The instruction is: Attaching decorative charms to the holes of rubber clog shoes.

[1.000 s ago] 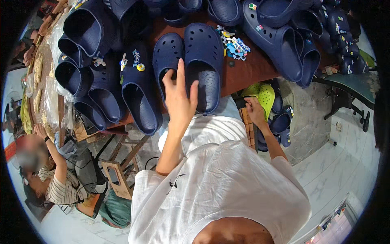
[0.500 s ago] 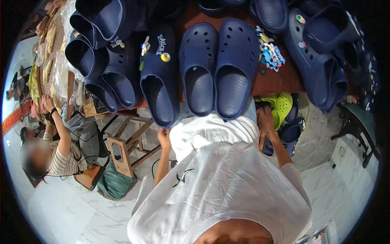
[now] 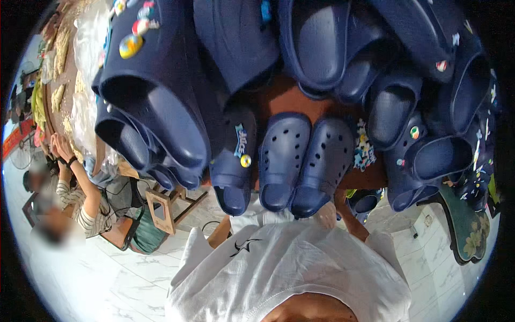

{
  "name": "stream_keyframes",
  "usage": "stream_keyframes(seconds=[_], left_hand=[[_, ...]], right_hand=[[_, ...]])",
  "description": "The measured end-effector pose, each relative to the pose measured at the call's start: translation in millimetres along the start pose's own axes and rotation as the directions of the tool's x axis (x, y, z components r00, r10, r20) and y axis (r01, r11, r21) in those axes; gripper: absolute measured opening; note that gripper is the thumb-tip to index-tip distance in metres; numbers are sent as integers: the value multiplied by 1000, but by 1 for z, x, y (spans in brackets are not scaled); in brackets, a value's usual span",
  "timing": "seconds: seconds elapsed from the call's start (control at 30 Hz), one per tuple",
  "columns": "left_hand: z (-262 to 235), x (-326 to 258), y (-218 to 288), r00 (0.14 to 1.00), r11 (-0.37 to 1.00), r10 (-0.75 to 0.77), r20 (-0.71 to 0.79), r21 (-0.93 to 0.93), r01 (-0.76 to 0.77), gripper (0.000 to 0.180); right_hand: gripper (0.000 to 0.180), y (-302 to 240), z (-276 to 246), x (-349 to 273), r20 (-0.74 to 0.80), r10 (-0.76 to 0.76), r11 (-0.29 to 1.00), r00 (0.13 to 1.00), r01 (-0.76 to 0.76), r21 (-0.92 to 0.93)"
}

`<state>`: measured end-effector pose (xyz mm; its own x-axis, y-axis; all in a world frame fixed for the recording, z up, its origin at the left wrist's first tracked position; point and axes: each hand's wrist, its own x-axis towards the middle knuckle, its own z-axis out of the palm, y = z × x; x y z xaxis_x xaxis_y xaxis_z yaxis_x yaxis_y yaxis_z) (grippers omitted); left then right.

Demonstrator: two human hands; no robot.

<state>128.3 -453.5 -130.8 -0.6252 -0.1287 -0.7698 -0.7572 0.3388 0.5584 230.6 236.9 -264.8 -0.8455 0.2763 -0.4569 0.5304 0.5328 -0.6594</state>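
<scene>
Two plain navy foam clogs, a left-hand one (image 3: 285,150) and a right-hand one (image 3: 331,150), stand side by side at the near edge of a red-brown table (image 3: 276,102). Left of them is a navy clog with decorative charms (image 3: 232,166). A cluster of colourful charms (image 3: 365,153) lies on their right. My left forearm (image 3: 219,234) reaches below the table edge, its hand hidden behind the clogs. On the other side, my right forearm (image 3: 352,221) also goes under the edge, and its fingers are hidden.
Large navy clogs (image 3: 161,118) crowd the left, and more stacked clogs (image 3: 394,104) fill the right. A wooden stool (image 3: 163,209) stands at lower left. Two people sit farther left, one in a striped sleeve (image 3: 88,217). At right is a dark green chair (image 3: 466,225).
My view has shifted, so the table and clogs sit lower and the clogs at the top loom larger. Both my hands, visible before, are now hidden; the lime green clog is mostly covered.
</scene>
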Motion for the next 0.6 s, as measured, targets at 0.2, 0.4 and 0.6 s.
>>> stream_keyframes(seconds=[0.2, 0.4, 0.6], left_hand=[[215, 42, 26, 999, 992, -10, 51, 123, 3, 32], [287, 175, 137, 990, 948, -24, 137, 317, -21, 32], [255, 140, 121, 980, 877, 9, 198, 469, -102, 33]], right_hand=[[28, 47, -112, -91, 88, -13, 996, 996, 21, -85], [30, -55, -14, 82, 139, 34, 993, 990, -18, -120], [31, 17, -57, 10, 162, 23, 988, 987, 2, -157]])
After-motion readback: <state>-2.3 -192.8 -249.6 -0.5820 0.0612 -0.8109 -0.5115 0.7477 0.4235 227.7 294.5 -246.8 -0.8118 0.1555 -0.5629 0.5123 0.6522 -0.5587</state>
